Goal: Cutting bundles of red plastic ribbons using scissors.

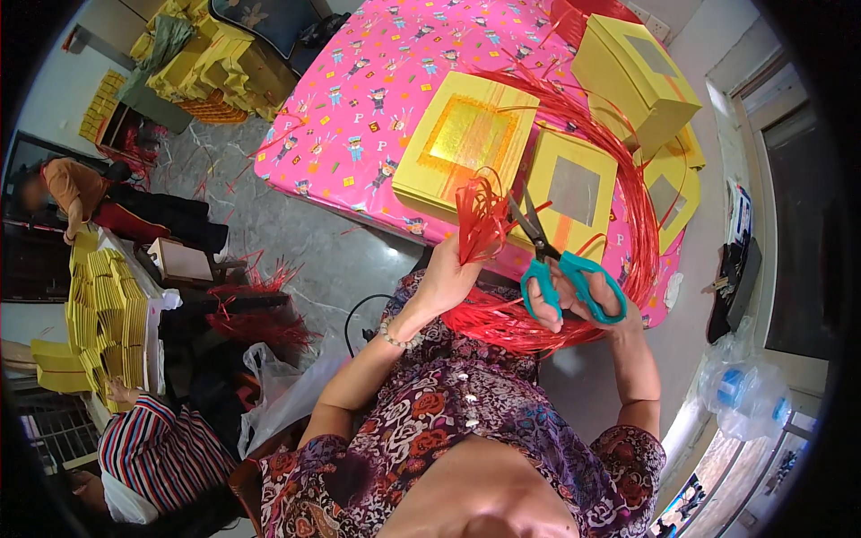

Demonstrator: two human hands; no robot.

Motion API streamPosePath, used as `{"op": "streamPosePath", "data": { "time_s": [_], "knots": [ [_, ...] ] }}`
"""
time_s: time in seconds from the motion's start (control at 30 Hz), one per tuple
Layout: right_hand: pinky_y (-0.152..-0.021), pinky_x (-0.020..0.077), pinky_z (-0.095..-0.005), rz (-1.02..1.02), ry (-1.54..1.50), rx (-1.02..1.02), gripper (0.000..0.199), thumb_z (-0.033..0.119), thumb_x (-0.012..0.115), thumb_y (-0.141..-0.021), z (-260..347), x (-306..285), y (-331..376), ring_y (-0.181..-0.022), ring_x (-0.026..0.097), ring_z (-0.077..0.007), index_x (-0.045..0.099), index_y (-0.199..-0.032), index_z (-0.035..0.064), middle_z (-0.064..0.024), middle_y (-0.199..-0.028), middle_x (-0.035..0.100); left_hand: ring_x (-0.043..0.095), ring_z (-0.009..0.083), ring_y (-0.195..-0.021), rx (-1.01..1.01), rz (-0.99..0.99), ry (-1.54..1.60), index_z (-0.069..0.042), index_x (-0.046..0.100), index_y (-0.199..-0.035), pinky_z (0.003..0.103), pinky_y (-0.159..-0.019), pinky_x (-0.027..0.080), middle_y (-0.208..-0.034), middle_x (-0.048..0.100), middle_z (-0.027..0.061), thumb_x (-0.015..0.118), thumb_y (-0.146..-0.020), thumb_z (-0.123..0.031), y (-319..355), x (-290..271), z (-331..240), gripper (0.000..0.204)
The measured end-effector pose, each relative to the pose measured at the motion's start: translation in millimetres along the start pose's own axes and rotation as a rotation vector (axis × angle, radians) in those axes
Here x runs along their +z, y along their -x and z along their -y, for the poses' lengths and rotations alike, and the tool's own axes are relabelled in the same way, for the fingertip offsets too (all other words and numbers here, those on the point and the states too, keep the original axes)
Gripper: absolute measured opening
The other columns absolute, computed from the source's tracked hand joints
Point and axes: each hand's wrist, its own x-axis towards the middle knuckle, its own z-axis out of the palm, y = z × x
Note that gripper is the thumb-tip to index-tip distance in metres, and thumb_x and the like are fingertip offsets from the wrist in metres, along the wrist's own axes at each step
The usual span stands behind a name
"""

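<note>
Left hand (448, 280) closed around a red ribbon bunch (482, 220), at the near edge of the pink tabletop (381, 112). Right hand (578, 299) – fingers hooked through teal-handled scissors (543, 248), blades parted, just beside the bunch, same edge.

A pale wall (61, 90) stands beyond the grey marbled floor (327, 262).

Tbl (359, 117): ylw boxes (466, 139), red strips (639, 242)

A workshop — yellow paper stacks (115, 314), red strips (482, 220), co-workers (166, 444).
</note>
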Motion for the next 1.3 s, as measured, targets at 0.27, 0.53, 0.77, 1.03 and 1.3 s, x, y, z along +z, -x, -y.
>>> {"op": "streamPosePath", "data": {
  "time_s": [0.27,0.53,0.77,1.03,1.3],
  "knots": [
    [-0.051,0.0360,-0.0212,0.043,0.055,0.078,0.078,0.077,0.042,-0.075,-15.4,-11.4,-8.6,-0.061,0.050,-0.0084,0.049,-0.104,0.0049,-0.0009,-0.070,0.051,0.063,0.0341,-0.090,0.149,0.053,-0.160,-0.002,0.053,-0.114,0.039,-0.074,0.049,-0.093,0.064,0.0197,0.058,-0.080,-0.005,3.1,1.3,0.8,0.034],
    [-0.041,0.0322,-0.0189,-0.068,-0.037,0.095,0.065,0.066,0.042,-0.084,-6.1,-11.4,-1.4,-0.048,0.040,-0.0063,0.050,-0.104,0.0050,0.0000,-0.063,0.045,0.062,0.0188,-0.093,0.056,0.071,-0.172,0.000,0.058,-0.109,0.032,-0.080,0.047,-0.098,0.066,0.0137,0.053,-0.082,0.001,5.0,2.1,-8.0,0.027],
    [-0.045,0.0355,-0.0218,-0.113,-0.224,0.034,0.067,0.066,0.042,-0.085,-4.8,-11.6,3.5,-0.050,0.045,-0.0109,0.050,-0.097,0.0009,-0.0037,-0.064,0.047,0.060,0.0173,-0.092,0.001,0.115,-0.058,-0.001,0.058,-0.112,0.032,-0.079,0.047,-0.101,0.065,0.0113,0.057,-0.086,-0.005,3.2,-1.5,-8.9,0.026],
    [-0.049,0.0380,-0.0240,-0.013,-0.057,0.122,0.077,0.075,0.041,-0.078,-8.4,-12.5,-0.2,-0.056,0.049,-0.0143,0.047,-0.095,0.0006,-0.0058,-0.066,0.049,0.063,0.0331,-0.092,0.171,0.110,-0.141,-0.005,0.053,-0.117,0.037,-0.074,0.050,-0.095,0.065,0.0175,0.058,-0.083,-0.010,1.8,-1.2,7.9,0.034],
    [-0.046,0.0369,-0.0229,-0.090,-0.156,0.087,0.070,0.071,0.042,-0.081,-8.0,-11.6,-0.7,-0.053,0.047,-0.0123,0.048,-0.095,0.0019,-0.0045,-0.065,0.048,0.060,0.0382,-0.091,0.166,0.163,-0.246,-0.005,0.048,-0.122,0.040,-0.073,0.050,-0.095,0.063,0.0199,0.056,-0.080,-0.005,4.0,-2.2,-0.9,0.043]
  ]
}}
